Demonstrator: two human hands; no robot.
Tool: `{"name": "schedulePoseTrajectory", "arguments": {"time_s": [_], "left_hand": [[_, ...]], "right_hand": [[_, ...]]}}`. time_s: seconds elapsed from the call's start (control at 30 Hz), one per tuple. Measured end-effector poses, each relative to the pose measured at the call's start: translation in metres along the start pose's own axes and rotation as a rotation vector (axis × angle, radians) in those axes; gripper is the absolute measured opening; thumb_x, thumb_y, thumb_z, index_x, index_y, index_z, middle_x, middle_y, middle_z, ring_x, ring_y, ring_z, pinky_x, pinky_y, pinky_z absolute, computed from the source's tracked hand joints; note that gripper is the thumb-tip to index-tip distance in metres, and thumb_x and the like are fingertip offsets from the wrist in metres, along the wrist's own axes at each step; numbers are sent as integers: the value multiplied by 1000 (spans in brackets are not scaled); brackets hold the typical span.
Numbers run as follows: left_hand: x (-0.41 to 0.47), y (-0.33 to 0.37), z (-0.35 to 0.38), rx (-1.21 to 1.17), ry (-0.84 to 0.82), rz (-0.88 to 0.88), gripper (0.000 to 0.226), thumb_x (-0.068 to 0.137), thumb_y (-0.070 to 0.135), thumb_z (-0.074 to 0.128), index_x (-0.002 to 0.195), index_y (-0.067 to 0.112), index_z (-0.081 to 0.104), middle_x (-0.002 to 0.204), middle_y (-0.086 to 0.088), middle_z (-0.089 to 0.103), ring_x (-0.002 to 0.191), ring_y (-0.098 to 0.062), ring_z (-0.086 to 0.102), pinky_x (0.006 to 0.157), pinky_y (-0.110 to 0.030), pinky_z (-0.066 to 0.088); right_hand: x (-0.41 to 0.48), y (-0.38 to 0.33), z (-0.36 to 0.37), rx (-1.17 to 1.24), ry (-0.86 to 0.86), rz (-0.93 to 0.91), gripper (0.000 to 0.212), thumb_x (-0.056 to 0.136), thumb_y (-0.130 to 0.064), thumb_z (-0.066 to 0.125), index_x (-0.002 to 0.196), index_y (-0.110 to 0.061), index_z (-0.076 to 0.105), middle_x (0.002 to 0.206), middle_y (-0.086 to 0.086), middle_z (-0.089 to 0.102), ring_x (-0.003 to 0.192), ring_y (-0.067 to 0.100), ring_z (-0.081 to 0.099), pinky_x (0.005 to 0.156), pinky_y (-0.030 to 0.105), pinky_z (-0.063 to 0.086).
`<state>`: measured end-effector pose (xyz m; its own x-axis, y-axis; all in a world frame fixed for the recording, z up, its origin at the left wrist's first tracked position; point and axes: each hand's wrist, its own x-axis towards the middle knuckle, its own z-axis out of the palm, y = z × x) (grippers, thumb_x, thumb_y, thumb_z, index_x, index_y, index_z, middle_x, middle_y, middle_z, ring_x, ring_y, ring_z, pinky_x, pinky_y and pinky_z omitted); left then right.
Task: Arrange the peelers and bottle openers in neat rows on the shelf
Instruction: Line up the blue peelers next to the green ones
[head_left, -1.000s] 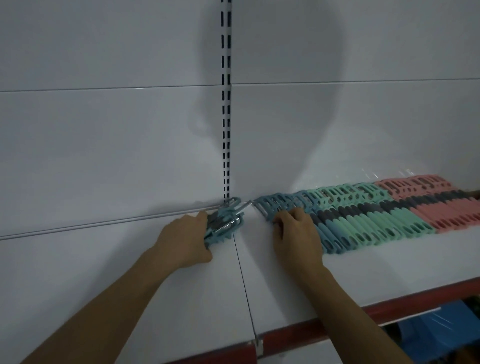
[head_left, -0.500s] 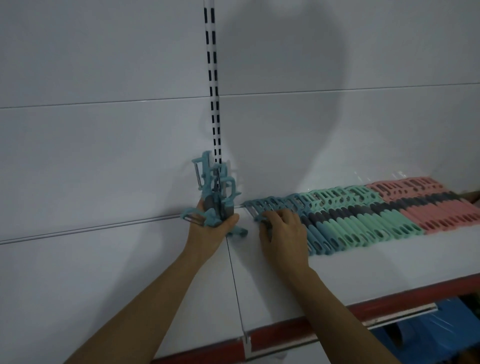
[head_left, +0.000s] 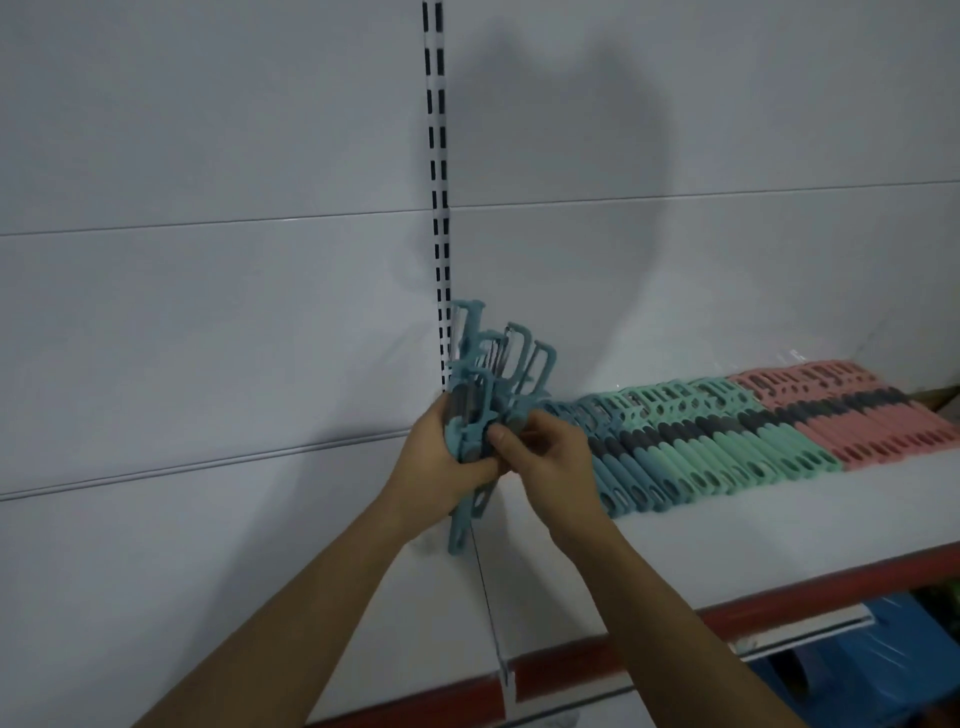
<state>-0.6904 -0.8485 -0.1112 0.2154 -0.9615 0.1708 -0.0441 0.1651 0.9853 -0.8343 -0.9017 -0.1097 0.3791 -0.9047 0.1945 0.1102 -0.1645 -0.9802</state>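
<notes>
My left hand (head_left: 441, 462) grips a bundle of blue peelers (head_left: 488, 374), held upright above the white shelf (head_left: 727, 525), heads up. My right hand (head_left: 545, 457) pinches the same bundle from the right side. Behind my right hand a neat row lies on the shelf: blue peelers (head_left: 618, 467), then mint-green ones (head_left: 737, 441), then pink ones (head_left: 857, 415) at the far right. All have dark grip sections in the middle.
A slotted upright rail (head_left: 439, 208) runs up the white back panel. The shelf has a red front edge (head_left: 779, 597) and a seam (head_left: 488, 597) between two boards. Blue plastic-wrapped goods (head_left: 883, 665) sit below at the right.
My left hand lifted the blue peeler bundle off the shelf and stood it upright. My right hand left the laid row and moved left to take hold of the bundle.
</notes>
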Motion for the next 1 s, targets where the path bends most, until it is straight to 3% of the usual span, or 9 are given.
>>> {"name": "schedulePoseTrajectory", "arguments": {"time_s": [0.17, 0.3, 0.33, 0.43, 0.53, 0.63, 0.83, 0.93, 1.0], "left_hand": [[7, 9, -21, 1, 136, 35, 38, 86, 0, 78, 118, 9, 60, 96, -4, 78, 81, -25, 76, 73, -44, 64], [19, 3, -46, -89, 269, 106, 37, 74, 16, 87, 102, 16, 64, 88, -6, 75, 76, -25, 71, 63, -36, 60], [20, -2, -49, -81, 258, 117, 39, 71, 22, 88, 102, 18, 65, 90, -5, 75, 80, -24, 73, 65, -35, 61], [15, -26, -50, 14, 220, 72, 38, 75, 23, 90, 106, 23, 68, 96, 6, 78, 88, -16, 75, 75, -29, 62], [5, -47, -54, 40, 113, -10, 33, 81, 8, 86, 103, 28, 73, 91, 5, 78, 82, -13, 72, 71, -28, 59], [9, -41, -58, 31, 91, 6, 24, 74, 25, 86, 95, 27, 73, 75, 4, 73, 64, -9, 66, 60, -25, 56], [19, -45, -66, 55, 7, -45, 23, 81, 13, 87, 70, 21, 68, 59, 4, 64, 52, -13, 57, 50, -34, 50], [18, -52, -74, 40, 8, -42, 20, 79, 24, 86, 70, 22, 69, 58, 0, 60, 51, -15, 55, 46, -32, 49], [23, -52, -76, -9, 36, -61, 13, 79, 23, 85, 76, 26, 73, 63, -5, 65, 56, -15, 60, 48, -31, 52]], "right_hand": [[14, -16, 10, 81, 254, -5, 19, 104, -22, 55, 97, -9, 66, 68, -1, 66, 61, 17, 61, 56, 29, 52], [17, -8, 7, -227, 314, -60, 14, 104, -31, 54, 93, -28, 62, 73, -5, 57, 64, 16, 52, 59, 40, 47], [14, -2, 7, -308, 328, -69, 6, 102, -29, 56, 101, -28, 62, 83, -5, 61, 71, 15, 57, 65, 40, 52], [1, 13, 10, -328, 429, -74, 46, 99, -17, 62, 138, -32, 43, 96, -9, 59, 79, 3, 61, 68, 18, 52], [-6, 22, 13, -301, 512, -102, 45, 96, -13, 66, 120, -42, 43, 92, -12, 61, 80, 5, 64, 68, 19, 54], [-4, 26, 18, -399, 549, -131, 39, 93, -12, 70, 103, -42, 47, 90, -19, 61, 80, 6, 62, 66, 17, 51], [-4, 32, 21, -665, 482, -171, 23, 88, -15, 76, 101, -28, 62, 93, -17, 65, 83, 4, 61, 69, 16, 48], [-3, 34, 9, -875, 433, -150, 25, 86, -12, 78, 108, -20, 69, 102, -7, 61, 88, 14, 59, 78, 8, 41], [-3, 34, 4, -994, 372, -128, 26, 85, -9, 77, 109, -16, 71, 105, 0, 61, 92, 20, 58, 79, 18, 45]]}}
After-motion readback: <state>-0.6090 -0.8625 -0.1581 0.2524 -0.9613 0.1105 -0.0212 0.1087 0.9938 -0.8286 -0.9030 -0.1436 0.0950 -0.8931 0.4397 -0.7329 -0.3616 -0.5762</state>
